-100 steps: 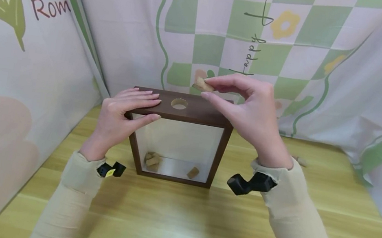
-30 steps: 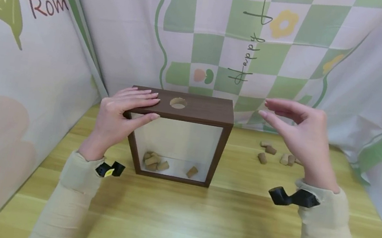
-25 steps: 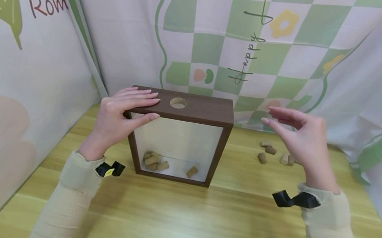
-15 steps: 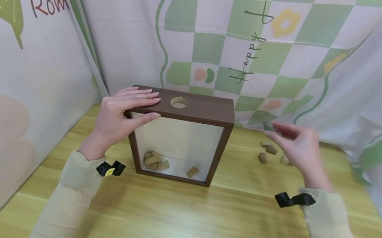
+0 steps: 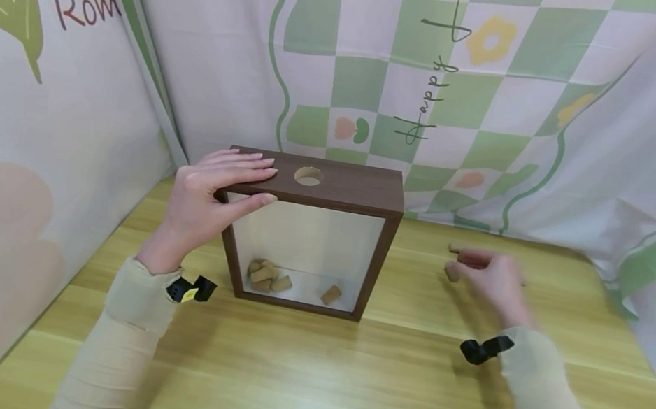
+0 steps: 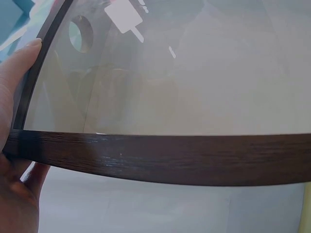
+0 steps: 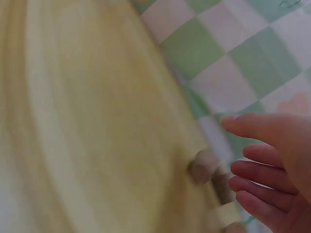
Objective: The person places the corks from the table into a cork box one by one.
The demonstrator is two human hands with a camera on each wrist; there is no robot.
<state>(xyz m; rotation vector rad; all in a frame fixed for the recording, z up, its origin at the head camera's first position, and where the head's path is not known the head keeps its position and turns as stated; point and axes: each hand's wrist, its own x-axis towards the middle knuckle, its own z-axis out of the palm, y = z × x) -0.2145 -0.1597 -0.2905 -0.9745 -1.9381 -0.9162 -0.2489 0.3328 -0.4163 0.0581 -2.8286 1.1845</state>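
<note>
My left hand (image 5: 203,203) grips the upper left corner of a dark brown wooden shadow box (image 5: 356,187), fingers across the top and thumb over the front edge. A round hole (image 5: 309,177) opens in the box's top. Behind the clear front, several corks (image 5: 263,275) lie heaped at the lower left and a single cork (image 5: 331,295) lies to the right. Low over the table at right, my right hand (image 5: 497,283) is among loose corks (image 7: 203,166), partly hiding them in the head view. Its thumb and fingers are spread apart in the right wrist view, holding nothing.
The box stands upright on a wood-grain table (image 5: 288,382). A checked green and white curtain (image 5: 359,82) hangs close behind it, with white cloth (image 5: 57,143) along the left side. Black cameras are strapped to both wrists.
My right hand held a cork near the hole, then moved right without it and down to the loose corks. One more cork lies inside the box. The left hand stays in place.
</note>
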